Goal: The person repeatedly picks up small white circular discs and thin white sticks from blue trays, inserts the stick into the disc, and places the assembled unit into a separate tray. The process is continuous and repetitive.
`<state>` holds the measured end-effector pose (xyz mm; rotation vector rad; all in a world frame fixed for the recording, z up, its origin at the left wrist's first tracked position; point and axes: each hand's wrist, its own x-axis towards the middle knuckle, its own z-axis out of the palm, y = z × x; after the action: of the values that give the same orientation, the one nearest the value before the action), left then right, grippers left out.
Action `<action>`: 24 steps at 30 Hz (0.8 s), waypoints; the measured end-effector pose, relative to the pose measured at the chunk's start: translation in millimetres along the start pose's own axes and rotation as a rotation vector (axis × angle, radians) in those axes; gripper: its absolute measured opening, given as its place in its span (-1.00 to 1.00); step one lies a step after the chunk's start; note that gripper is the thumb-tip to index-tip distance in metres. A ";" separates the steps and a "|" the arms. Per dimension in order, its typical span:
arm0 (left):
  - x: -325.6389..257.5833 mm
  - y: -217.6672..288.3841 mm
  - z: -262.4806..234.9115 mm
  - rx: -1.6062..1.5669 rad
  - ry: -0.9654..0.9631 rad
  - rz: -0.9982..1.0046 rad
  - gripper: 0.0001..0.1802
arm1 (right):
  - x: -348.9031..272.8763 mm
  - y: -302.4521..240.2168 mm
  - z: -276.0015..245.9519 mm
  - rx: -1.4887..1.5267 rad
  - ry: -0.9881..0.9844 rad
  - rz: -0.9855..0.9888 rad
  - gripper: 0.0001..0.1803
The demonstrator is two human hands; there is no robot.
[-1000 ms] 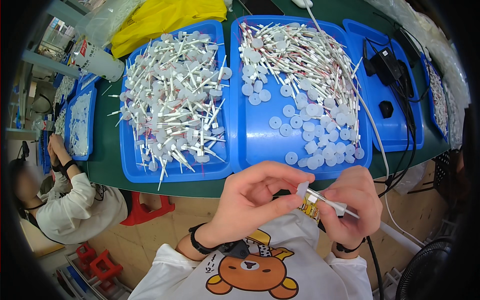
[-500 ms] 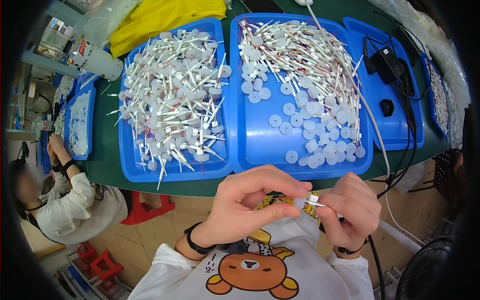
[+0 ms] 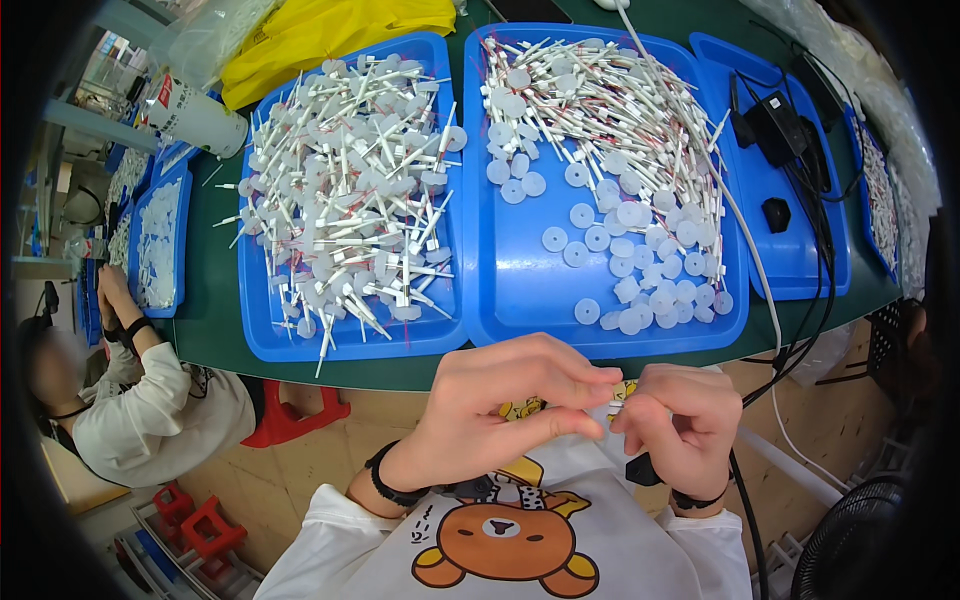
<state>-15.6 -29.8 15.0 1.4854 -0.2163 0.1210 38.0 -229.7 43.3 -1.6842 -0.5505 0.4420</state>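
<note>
Both hands (image 3: pixel 600 415) (fingertips together) on white part (image 3: pixel 616 404)

Green table (image 3: pixel 215 300) — blue trays (image 3: pixel 500 300)

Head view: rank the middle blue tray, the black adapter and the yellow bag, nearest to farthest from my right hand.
1. Middle blue tray, straight ahead of the right hand.
2. Black adapter, in the tray to the right, farther back.
3. Yellow bag, at the table's far left.
</note>
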 end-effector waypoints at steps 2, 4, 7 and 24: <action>-2.9 -1.4 -1.7 0.038 0.008 -0.012 -0.81 | -0.2 1.1 3.8 0.018 0.005 0.079 -0.89; -6.5 -2.2 -2.0 0.072 0.053 -0.051 -0.81 | 0.8 2.3 6.8 0.013 0.006 0.163 -0.89; -10.5 2.0 -7.6 0.159 0.101 -0.077 -0.78 | 9.0 11.8 8.6 -0.258 -0.063 -0.065 -0.93; -2.4 3.8 -18.5 1.299 0.335 0.148 -0.62 | 13.9 14.3 -4.6 -0.459 0.438 0.032 -0.89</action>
<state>-17.5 -10.9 16.9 2.6914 0.0656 0.7266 53.5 -227.3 30.2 -2.1530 -0.3115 -0.0479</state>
